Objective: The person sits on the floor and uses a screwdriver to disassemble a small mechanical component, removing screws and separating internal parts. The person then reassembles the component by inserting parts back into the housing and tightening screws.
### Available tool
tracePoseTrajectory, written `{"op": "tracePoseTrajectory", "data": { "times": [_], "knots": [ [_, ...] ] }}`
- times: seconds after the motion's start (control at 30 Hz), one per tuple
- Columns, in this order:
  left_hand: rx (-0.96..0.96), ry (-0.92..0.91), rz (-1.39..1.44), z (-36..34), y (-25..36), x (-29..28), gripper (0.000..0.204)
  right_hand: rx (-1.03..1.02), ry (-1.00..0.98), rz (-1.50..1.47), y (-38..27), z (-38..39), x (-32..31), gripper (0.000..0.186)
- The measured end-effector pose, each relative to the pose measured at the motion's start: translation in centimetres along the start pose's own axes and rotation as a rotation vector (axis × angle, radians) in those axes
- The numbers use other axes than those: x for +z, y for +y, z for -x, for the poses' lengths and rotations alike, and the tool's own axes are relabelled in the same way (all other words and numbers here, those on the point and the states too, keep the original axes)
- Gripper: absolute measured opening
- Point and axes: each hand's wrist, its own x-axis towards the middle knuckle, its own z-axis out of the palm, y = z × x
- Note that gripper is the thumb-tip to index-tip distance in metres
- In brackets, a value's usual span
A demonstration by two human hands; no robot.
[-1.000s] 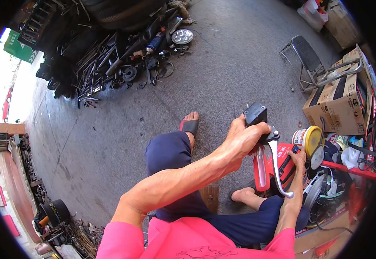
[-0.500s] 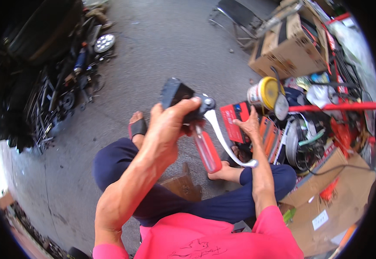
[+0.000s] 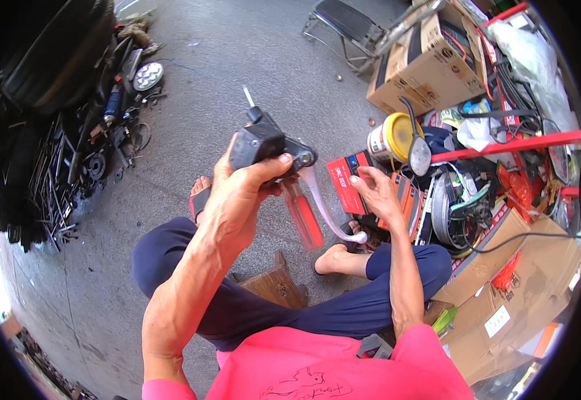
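Observation:
My left hand (image 3: 240,193) grips a black brake lever assembly (image 3: 257,143) with a long silver lever (image 3: 324,213) curving down to the right. A red clear-handled screwdriver (image 3: 304,220) is also in that hand, beneath the black body; a thin shaft pokes out above it, possibly the same tool's. My right hand (image 3: 380,197) is open, fingers loosely bent and apart, just right of a red box (image 3: 340,183) with dark compartments. Whether its fingertips touch anything there I cannot tell.
Piled metal parts (image 3: 90,167) and tires (image 3: 64,47) lie left. At right are a folding chair (image 3: 340,27), cardboard boxes (image 3: 417,73), a yellow-lidded bucket (image 3: 394,137), a red rail (image 3: 530,143) and flattened cardboard (image 3: 517,307). A wooden stool (image 3: 267,287) is between my legs.
The view has turned right. My left hand has moved left relative to my body with the lever and screwdriver. My right hand has drawn back from gripping the red box, fingers now looser.

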Motion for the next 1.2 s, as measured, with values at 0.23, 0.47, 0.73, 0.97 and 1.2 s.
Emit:
{"op": "tracePoseTrajectory", "data": {
  "times": [0.23,0.47,0.73,0.97,1.2],
  "knots": [
    [0.050,-0.047,0.002,1.2,-0.2,-1.1,0.060,-0.102,-0.599,-0.573,-11.8,9.9,0.9,0.034],
    [0.053,-0.187,0.009,5.5,0.4,-4.2,0.052,-0.025,-0.595,-0.509,-16.7,13.8,4.0,0.023],
    [0.279,-0.227,0.144,9.3,2.5,-9.0,0.054,-0.056,-0.664,-0.552,-23.5,16.4,6.6,0.027],
    [0.273,-0.090,0.437,12.3,2.3,-15.3,0.022,-0.021,-0.954,-0.487,-29.1,16.1,10.6,0.023],
    [0.532,0.361,0.810,20.2,5.0,-20.5,0.022,-0.255,-1.219,-0.420,-33.1,10.7,14.7,0.054]
  ]
}}
